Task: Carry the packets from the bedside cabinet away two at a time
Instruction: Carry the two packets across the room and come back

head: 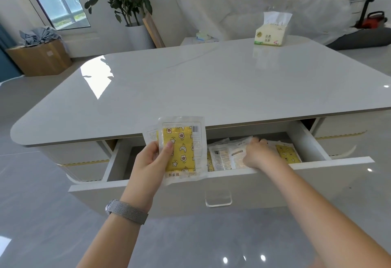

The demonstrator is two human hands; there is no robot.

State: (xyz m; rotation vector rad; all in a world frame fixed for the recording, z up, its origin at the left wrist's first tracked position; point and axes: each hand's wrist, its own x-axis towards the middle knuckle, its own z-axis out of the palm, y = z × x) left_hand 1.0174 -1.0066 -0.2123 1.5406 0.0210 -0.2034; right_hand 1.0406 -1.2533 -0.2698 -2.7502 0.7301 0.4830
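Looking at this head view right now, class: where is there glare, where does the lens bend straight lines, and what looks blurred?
Head view: window glare sits on the glossy tabletop, with small light spots on the floor; the wide lens bows the open drawer front and table edge; print on the packets in the left hand is soft, and the right hand is slightly blurred.

two packets in left hand; several packets in drawer; one tissue pack.

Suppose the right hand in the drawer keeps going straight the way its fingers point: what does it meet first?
Probably the drawer's back, under the tabletop; the right hand already lies on white packets. Depth is unclear.
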